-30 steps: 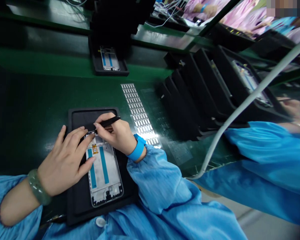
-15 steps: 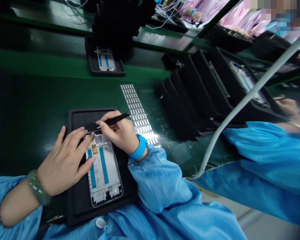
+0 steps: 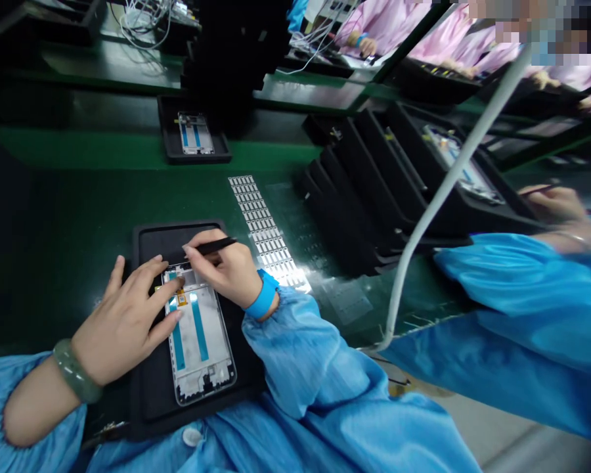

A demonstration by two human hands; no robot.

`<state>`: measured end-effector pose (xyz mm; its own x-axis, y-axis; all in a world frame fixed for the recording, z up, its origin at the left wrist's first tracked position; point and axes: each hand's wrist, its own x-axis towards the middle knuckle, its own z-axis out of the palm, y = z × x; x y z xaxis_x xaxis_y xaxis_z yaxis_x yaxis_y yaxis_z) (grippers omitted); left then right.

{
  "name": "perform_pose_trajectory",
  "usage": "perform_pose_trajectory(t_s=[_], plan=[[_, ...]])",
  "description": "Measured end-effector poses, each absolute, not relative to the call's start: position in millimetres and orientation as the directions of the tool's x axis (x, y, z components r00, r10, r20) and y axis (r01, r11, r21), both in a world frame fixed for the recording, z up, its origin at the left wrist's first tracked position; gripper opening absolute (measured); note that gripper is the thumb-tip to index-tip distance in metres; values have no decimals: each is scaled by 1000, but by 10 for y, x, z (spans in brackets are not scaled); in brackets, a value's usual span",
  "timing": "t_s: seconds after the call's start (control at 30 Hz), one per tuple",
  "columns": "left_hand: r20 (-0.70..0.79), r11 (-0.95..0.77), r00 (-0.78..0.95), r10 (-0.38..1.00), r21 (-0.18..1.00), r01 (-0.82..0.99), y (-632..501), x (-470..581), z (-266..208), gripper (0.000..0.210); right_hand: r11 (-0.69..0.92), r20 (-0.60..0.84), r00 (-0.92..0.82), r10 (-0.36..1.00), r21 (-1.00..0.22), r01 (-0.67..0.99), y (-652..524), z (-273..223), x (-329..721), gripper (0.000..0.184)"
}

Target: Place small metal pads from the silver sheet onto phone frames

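A phone frame (image 3: 214, 341) with two blue strips and a small orange flex cable (image 3: 182, 298) lies in a black foam tray (image 3: 148, 410) before me. My left hand (image 3: 123, 315) is spread open over the frame's left edge, its fingertips resting on the upper part. Pinched in my right hand (image 3: 226, 266) is a slim black pen-like tool (image 3: 217, 246). That hand sits at the frame's top right corner; the tool's working tip is hidden by the fingers.
A sheet of small silver stickers (image 3: 261, 223) lies right of the tray. Stacked black trays (image 3: 354, 197) lean behind it, crossed by a grey cable (image 3: 423, 223). Another tray (image 3: 221, 148) with a phone frame stands at the back. At right, a co-worker's hand (image 3: 559, 202) holds a thin tool.
The camera view has shifted slightly. Both hands keep nearly the same place on the phone frame; my right hand has turned a little, and the black tool still sits in its fingers.
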<state>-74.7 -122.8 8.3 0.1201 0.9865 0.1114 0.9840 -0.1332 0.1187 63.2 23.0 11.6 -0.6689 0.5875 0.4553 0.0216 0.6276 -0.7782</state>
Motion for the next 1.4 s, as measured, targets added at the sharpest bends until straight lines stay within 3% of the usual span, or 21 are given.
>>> perform_pose_trajectory(t_s=[0.13, 0.2, 0.27, 0.37, 0.57, 0.8, 1.03, 1.23, 1.4], plan=[[111, -80, 74, 991, 56, 995, -1264, -541, 298, 40, 556, 528, -365, 767, -831, -35, 65, 407, 883, 10], [98, -75, 70, 993, 50, 996, -1153, -339, 436, 41, 588, 589, -242, 771, -805, -82, 2, 526, 1044, 11], [-44, -50, 54, 998, 80, 996, -964, -98, 548, 47, 642, 649, -162, 743, -760, -100, -27, 573, 1191, 15], [-254, 91, -74, 964, 58, 994, -658, 235, 594, 57, 682, 689, -96, 718, -724, -101, -16, 502, 1360, 19], [-374, 292, -280, 884, -27, 956, -294, 281, 494, 31, 620, 617, -85, 782, -784, 17, 90, 165, 1683, 20], [-224, 523, -541, 810, -140, 841, 457, -953, 762, 35, 638, 628, -112, 770, -761, 120, 231, -18, 1978, 20], [-4, 675, -680, 733, -123, 728, 703, -2106, 808, 37, 709, 667, -241, 704, -673, 210, 265, -10, 1983, 22], [135, 717, -708, 693, -28, 697, 421, -2572, 585, 35, 699, 650, -259, 715, -676, 233, 283, 0, 1973, 25], [171, 585, -570, 803, -48, 810, 556, -2472, 299, 36, 680, 630, -257, 733, -697, 228, 294, -4, 1962, 26]])
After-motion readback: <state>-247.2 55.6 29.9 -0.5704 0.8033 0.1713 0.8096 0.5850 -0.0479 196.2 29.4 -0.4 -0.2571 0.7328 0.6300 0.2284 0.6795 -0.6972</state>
